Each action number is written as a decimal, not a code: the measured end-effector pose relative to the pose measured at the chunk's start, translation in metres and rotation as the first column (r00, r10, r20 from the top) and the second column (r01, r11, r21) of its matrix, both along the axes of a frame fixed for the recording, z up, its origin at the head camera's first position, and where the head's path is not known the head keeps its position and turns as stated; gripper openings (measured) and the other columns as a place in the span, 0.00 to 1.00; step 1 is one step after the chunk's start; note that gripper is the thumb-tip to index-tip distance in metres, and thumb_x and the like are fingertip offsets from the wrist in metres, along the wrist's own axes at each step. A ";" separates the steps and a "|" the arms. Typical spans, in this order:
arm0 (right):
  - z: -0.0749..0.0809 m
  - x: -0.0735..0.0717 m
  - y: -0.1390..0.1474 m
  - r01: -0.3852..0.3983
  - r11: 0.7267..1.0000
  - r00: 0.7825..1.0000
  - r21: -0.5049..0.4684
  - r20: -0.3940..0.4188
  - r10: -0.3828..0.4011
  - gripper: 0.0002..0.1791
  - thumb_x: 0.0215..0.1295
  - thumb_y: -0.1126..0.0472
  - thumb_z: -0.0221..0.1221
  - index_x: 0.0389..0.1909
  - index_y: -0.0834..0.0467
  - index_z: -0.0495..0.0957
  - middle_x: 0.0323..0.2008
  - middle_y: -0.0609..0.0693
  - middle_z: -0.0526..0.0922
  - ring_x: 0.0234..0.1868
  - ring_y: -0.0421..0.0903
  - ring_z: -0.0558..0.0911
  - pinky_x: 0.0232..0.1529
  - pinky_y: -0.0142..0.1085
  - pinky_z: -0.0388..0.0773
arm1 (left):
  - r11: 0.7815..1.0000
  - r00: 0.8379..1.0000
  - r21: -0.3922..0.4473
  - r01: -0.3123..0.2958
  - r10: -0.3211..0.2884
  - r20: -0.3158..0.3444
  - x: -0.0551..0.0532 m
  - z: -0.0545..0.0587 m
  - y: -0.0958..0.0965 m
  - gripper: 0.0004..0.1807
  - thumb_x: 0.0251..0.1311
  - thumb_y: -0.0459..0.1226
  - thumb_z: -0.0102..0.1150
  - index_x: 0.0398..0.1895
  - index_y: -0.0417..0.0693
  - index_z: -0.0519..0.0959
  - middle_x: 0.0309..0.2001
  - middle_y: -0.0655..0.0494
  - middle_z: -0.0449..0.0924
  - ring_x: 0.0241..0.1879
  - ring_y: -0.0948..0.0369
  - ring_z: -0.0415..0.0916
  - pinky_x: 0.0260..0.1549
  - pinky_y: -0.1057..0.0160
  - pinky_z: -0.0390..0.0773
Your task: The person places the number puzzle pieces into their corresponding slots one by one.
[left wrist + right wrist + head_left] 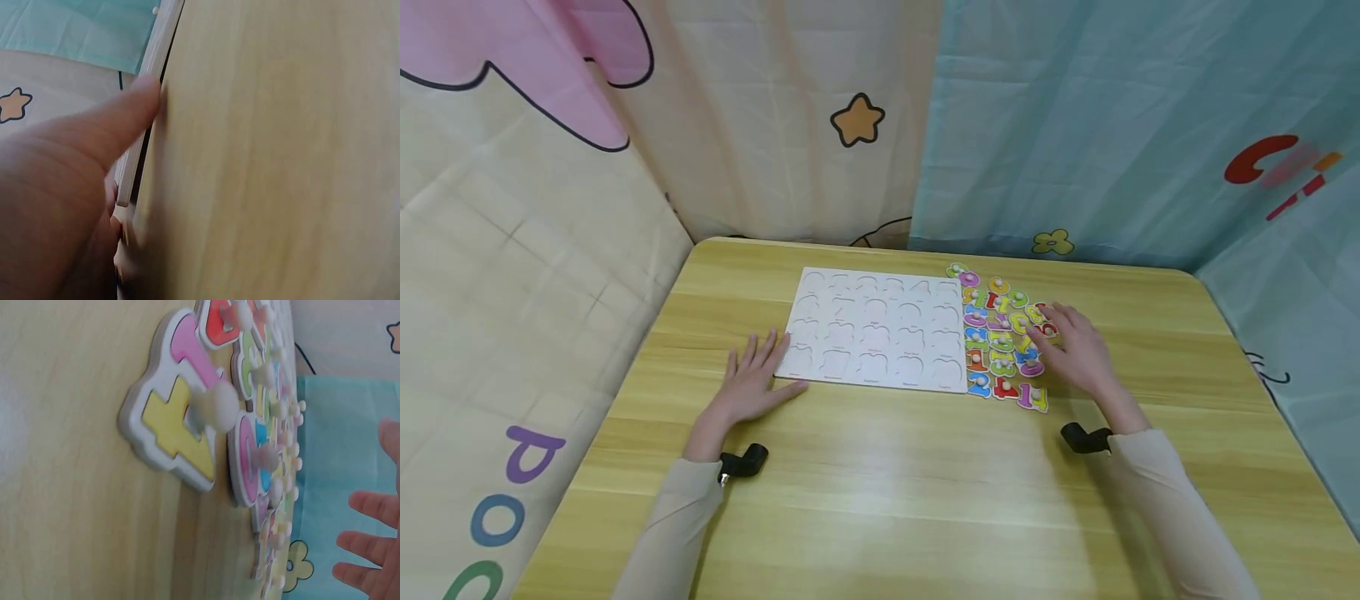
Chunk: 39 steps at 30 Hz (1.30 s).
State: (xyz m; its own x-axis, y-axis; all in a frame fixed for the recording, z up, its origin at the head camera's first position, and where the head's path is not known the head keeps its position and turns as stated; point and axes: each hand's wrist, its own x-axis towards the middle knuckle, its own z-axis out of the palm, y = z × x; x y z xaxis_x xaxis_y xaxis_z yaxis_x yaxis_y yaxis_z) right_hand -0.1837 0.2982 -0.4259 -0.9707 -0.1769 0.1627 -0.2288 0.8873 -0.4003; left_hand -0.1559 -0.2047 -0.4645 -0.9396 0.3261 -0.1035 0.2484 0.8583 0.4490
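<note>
one white board (892, 330) runs lengthwise from left to right.

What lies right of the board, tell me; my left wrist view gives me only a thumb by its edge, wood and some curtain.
Observer: Colourful number pieces, loosely clustered beside the white board.

Operator: Good. Name what is nearest them.

Observer: The right grip, at the cluster's right edge; whether it touches a piece, I cannot tell.

Operator: Now describe the board's top.

Observer: Rows of shallow outlines cover it, with no coloured piece sitting in any of them.
</note>
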 end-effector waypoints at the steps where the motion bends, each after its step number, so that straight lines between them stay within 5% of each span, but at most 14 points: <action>1: -0.001 -0.001 0.002 0.008 1.000 1.000 -0.009 0.002 -0.008 0.33 0.71 0.45 0.48 0.64 0.67 0.65 0.65 0.70 0.59 0.64 0.71 0.57 0.58 0.67 0.52 | 1.000 1.000 0.009 -0.001 0.001 -0.003 0.000 -0.002 -0.001 0.48 0.62 0.61 0.48 0.76 0.48 0.41 0.75 0.43 0.32 0.70 0.42 0.22 0.60 0.37 0.22; 15: -0.014 -0.010 0.017 0.081 0.991 0.996 -0.106 0.035 -0.078 0.33 0.73 0.44 0.43 0.61 0.70 0.67 0.64 0.72 0.60 0.64 0.71 0.57 0.61 0.63 0.51 | 0.998 0.997 0.053 -0.023 0.027 -0.068 0.007 -0.008 -0.001 0.43 0.66 0.57 0.47 0.76 0.47 0.46 0.74 0.42 0.36 0.71 0.41 0.25 0.61 0.37 0.22; 26: -0.020 -0.026 0.017 0.130 0.985 0.990 -0.110 0.071 -0.123 0.30 0.73 0.47 0.46 0.61 0.69 0.68 0.63 0.73 0.61 0.64 0.70 0.57 0.61 0.63 0.53 | 0.999 0.996 0.005 -0.041 0.042 -0.074 0.005 -0.013 0.002 0.44 0.65 0.59 0.46 0.76 0.48 0.43 0.75 0.45 0.36 0.71 0.44 0.25 0.62 0.39 0.22; 39: -0.026 -0.033 0.028 0.145 0.976 0.989 -0.161 0.030 -0.142 0.25 0.72 0.53 0.48 0.58 0.71 0.70 0.61 0.75 0.62 0.61 0.73 0.60 0.59 0.64 0.55 | 0.999 0.994 -0.012 -0.052 0.050 -0.098 0.004 -0.015 0.001 0.44 0.65 0.61 0.43 0.76 0.49 0.43 0.75 0.46 0.36 0.72 0.45 0.25 0.62 0.41 0.22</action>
State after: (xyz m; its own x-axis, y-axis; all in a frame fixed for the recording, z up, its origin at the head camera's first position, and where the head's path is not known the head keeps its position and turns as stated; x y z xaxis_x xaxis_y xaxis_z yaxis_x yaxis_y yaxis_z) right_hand -0.2170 0.3261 -0.4516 -0.9871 -0.0082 0.1598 -0.0951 0.8331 -0.5448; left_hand -0.1514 -0.2039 -0.4797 -0.9608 0.2769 -0.0144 0.2466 0.8772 0.4120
